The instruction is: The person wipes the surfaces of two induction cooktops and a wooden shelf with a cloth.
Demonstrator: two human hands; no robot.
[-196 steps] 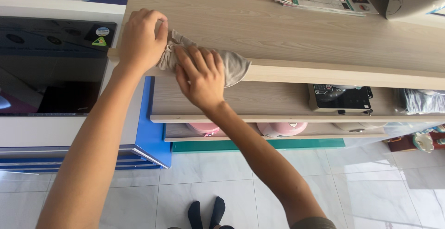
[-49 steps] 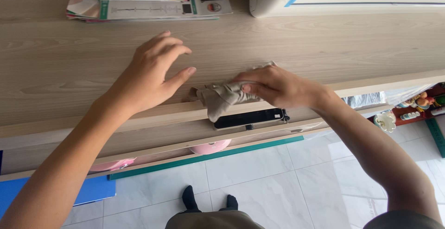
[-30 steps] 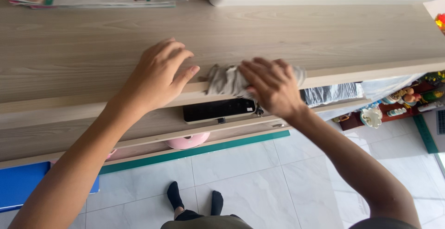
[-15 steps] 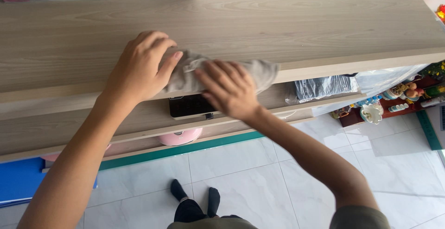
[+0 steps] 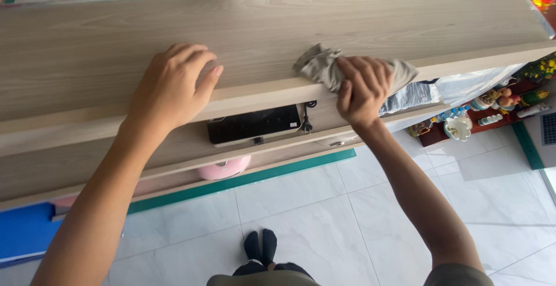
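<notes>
One crumpled grey cloth (image 5: 324,66) lies on the pale wooden shelf top (image 5: 347,25) at its near edge, gripped by the right hand (image 5: 362,89) (fingers curled); the left hand (image 5: 171,89) rests open, flat, well apart leftward.

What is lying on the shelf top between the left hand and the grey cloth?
Nothing: in the head view, only bare wooden shelf top separates the left hand from the grey cloth held by the right hand.
</notes>
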